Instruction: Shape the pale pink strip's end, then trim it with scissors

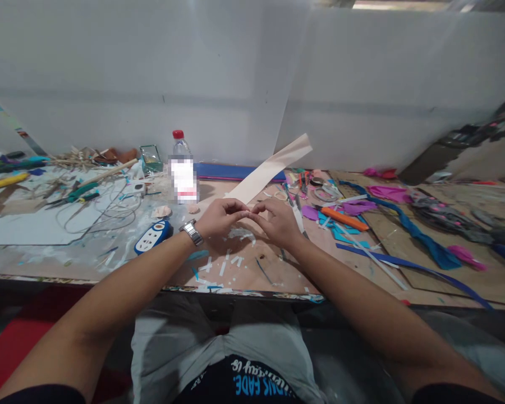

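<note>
Cream, flat papery strip [273, 165] the pinched fingertips [244, 214] seemingly hold looks light, creasable — grip its end nearest them softly.

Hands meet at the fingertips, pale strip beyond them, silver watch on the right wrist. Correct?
Wrong wrist: the head view shows the silver watch on the left. Rest holds: left hand and right hand meet at the fingertips, pale strip beyond.

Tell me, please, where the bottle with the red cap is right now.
In the head view, the bottle stands to the left of the pale strip, beyond the left hand.
</note>
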Tool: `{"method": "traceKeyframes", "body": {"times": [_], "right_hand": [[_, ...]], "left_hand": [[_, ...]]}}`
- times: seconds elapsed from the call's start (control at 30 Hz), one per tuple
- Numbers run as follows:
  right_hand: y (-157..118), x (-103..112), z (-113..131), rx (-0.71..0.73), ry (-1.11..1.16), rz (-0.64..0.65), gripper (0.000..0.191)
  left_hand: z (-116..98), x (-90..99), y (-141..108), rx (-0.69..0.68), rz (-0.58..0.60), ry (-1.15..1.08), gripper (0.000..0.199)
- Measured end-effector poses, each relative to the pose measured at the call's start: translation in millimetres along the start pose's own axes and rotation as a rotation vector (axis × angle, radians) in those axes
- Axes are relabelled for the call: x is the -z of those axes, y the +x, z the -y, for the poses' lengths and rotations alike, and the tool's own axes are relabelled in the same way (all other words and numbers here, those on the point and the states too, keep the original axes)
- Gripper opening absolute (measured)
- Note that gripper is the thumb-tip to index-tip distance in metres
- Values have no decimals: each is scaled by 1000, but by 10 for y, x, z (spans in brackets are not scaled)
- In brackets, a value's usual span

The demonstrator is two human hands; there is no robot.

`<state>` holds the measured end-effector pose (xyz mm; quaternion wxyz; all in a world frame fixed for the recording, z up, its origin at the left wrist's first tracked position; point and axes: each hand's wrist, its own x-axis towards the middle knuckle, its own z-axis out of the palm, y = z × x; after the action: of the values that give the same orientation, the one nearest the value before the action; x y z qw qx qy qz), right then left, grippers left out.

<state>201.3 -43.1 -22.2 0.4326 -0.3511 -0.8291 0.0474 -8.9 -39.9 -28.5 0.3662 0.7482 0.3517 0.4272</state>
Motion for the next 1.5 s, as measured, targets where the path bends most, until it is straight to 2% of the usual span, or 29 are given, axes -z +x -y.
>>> {"method": "traceKeyframes", "body": {"times": [0.37,0.63,0.77,1.17,1.27,1.5], "right_hand": [[-24,-27,-39,18,35,6,26],[-13,-24,-62,97,89,33,16],[-3,-5,-21,71,84,40,22],[-13,3,3,52,46,28,32],[-10,14,26,15,41,53,35],[7,35,80,1,12,34,31]], "left_hand": [[54,1,-3,32,83,-7,37],[26,34,16,66,18,-52,36],[61,33,13,76,1,-25,40],[69,66,15,19,175,-97,37],[87,39,14,-12,156,-83,35],[47,-16,-3,45,100,-127,36]]}}
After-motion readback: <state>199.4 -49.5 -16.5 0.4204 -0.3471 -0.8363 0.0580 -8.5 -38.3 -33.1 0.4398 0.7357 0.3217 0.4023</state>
